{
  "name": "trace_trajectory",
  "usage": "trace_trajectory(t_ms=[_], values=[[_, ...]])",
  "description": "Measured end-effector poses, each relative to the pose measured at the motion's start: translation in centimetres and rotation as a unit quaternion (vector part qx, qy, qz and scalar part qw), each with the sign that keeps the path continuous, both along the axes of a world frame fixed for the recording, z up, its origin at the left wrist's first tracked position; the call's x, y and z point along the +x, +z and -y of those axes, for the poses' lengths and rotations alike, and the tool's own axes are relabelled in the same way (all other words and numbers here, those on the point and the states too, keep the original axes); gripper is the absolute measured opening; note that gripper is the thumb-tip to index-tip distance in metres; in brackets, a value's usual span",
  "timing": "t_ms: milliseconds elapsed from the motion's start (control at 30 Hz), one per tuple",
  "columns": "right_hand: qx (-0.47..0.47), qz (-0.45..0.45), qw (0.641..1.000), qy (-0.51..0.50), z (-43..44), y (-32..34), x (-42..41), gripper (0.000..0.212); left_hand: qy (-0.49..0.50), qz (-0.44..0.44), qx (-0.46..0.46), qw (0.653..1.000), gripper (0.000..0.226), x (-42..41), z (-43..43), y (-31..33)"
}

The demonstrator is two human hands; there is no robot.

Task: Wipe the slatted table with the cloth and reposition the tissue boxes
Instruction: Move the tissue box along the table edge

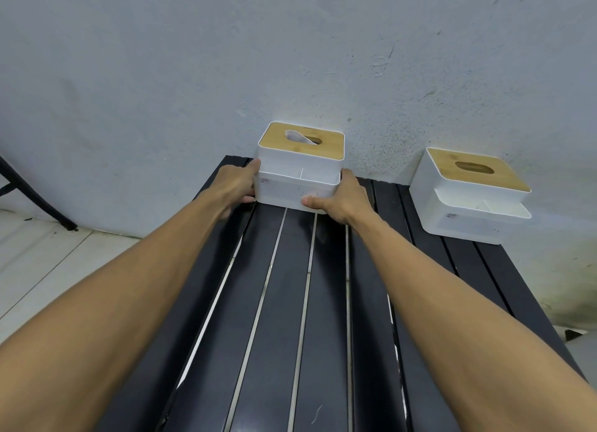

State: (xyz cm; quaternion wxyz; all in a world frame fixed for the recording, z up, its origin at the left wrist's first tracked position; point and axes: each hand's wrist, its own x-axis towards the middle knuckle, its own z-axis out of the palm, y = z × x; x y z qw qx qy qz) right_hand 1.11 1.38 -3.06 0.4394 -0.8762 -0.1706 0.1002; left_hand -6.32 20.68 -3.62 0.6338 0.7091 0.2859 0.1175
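Observation:
A white tissue box (pixel 298 170) with a wooden lid and a tissue poking out of its slot sits at the far end of the black slatted table (pixel 284 302), against the wall. My left hand (pixel 237 182) grips its left side and my right hand (pixel 339 195) grips its right front corner. A second white tissue box (pixel 468 195) with a wooden lid rests at the table's far right, untouched. No cloth is in view.
A rough grey wall (pixel 290 60) rises directly behind the table. Pale floor tiles (pixel 48 260) lie to the left, with a black leg of some stand (pixel 35 199) slanting down onto them. The table's right edge drops off near the second box.

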Motion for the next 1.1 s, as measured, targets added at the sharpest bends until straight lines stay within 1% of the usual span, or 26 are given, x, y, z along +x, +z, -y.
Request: trace_trajectory(t_ms=[300,467,733,933,1000,1033,1100], values=[[-0.002,0.011,1.0,-0.007,0.1,0.0,-0.3,0.078,-0.02,0.003,0.001,1.0,0.039,-0.4,-0.2,-0.2],[-0.002,0.012,1.0,-0.01,0.1,-0.2,-0.2,0.079,-0.031,-0.002,0.003,1.0,0.044,-0.5,-0.3,-0.4],[0.001,0.003,1.0,-0.009,0.2,-0.2,-0.1,0.08,-0.03,-0.004,0.003,1.0,0.036,-0.6,-0.5,-0.7],[0.009,0.002,1.0,-0.013,0.2,-0.4,-0.1,0.079,-0.009,-0.006,0.021,1.0,0.04,-0.6,0.1,-0.7],[0.01,0.008,1.0,-0.014,0.3,-0.3,-0.2,0.08,0.009,-0.006,0.054,0.998,0.047,-0.7,0.5,-0.6],[0.009,0.014,1.0,-0.013,0.4,-0.2,-0.3,0.081,0.023,-0.002,0.091,0.996,0.05,-0.9,0.8,-0.5],[-0.006,0.035,0.999,-0.013,0.6,0.1,-0.5,0.087,0.059,0.008,0.191,0.98,0.048,-1.4,1.7,-0.1]])
